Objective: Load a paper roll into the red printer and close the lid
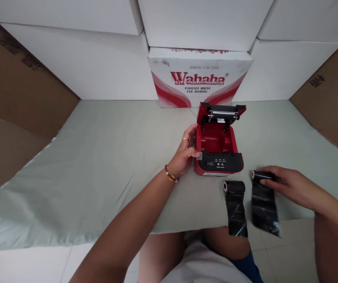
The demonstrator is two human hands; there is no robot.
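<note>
A red and black label printer (pixel 219 163) stands on the cloth-covered table with its lid (pixel 220 112) raised and its red inner bay bare. My left hand (pixel 185 153) grips the printer's left side, thumb on a grey tab at the front left corner and fingers along the side wall. To the right, my right hand (pixel 287 182) is closed on a roll of black film (pixel 263 196), whose loose end hangs toward the table's front edge. A second roll of black film (pixel 235 204) lies beside it, partly unrolled, its tail reaching over the edge.
A Wahaha water carton (pixel 200 80) stands behind the printer against stacked white boxes (pixel 107 59). Brown cardboard panels (pixel 24 67) close off both sides. The pale green cloth (pixel 107 157) covers the table, and the front edge is close to my lap.
</note>
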